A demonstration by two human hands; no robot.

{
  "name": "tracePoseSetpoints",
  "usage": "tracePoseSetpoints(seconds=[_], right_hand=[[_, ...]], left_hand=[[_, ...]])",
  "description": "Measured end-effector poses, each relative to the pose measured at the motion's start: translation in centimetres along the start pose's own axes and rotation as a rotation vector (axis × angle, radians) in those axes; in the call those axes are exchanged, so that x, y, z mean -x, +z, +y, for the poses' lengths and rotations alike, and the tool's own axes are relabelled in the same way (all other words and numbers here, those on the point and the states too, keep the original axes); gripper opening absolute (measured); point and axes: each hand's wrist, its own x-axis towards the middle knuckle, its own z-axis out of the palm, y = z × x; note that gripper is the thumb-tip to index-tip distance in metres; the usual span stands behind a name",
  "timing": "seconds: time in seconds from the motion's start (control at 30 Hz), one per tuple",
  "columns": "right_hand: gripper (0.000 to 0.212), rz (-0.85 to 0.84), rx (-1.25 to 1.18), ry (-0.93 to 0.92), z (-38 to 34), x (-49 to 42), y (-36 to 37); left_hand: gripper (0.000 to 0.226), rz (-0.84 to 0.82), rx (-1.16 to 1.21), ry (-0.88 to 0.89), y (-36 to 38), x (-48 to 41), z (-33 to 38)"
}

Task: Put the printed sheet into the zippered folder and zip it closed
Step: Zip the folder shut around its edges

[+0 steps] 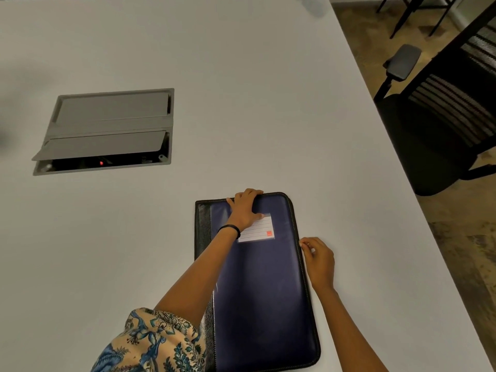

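holding the zippered folder: left hand grips its far edge, right hand pinches its side.

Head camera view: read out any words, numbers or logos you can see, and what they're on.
White ruled label card on the dark blue zippered folder, partly under the left hand: ruled lines only, no writing shows.
Small orange square on that card: too small to read.
No other text in view.
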Motion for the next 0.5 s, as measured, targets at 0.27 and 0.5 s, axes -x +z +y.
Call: tracePoseSetpoints(seconds=[0.27,0.5], right_hand=[[0.012,-0.032,0.062,-0.064,-1.8,-3.5,0.3],[0.012,0.012,0.090,-0.055,-3.2,-5.7,1.3]], left_hand=[[0.061,0.023,0.037,0.018,0.1,0.1,-0.2],[0.062,0.020,0.043,0.018,0.1,0.1,-0.2]])
